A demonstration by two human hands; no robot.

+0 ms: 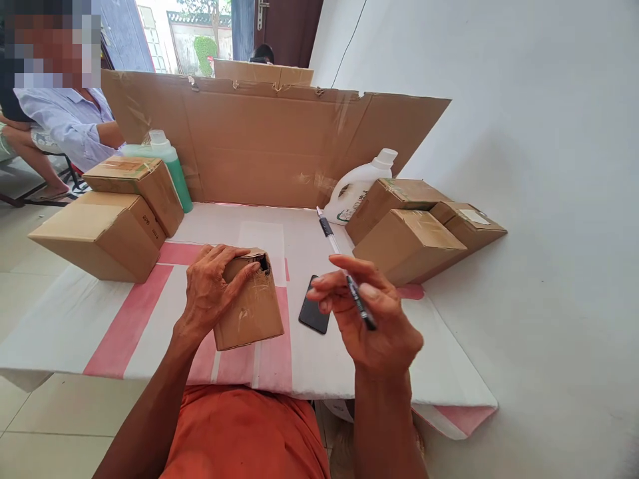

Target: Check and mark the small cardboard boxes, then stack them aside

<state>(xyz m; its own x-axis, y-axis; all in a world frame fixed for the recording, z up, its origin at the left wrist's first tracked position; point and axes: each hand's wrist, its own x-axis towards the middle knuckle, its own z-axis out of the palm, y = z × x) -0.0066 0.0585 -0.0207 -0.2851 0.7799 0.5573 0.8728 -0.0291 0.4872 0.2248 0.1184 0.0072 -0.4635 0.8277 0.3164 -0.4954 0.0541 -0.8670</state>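
Observation:
My left hand (212,283) grips a small cardboard box (252,309) standing on the table near its front edge. The thumb lies along the box top, beside a dark torn hole in its far right corner. Fingers of that hand curl over the far left side, partly out of sight. Raised above the table, my right hand (377,313) pinches a pen (358,303) with a pale barrel and black parts; its tip end points up and away from me. A black phone (313,313) lies flat on the cloth, just left of my right hand and partly behind its fingers.
Cardboard boxes (100,229) and a green liquid bottle (178,176) stand at left. On the right are more boxes (412,243) and a white jug (359,179). A tall cardboard panel (259,140) borders the back; a wall (549,199) is at right. Another person (70,126) sits beyond the left side.

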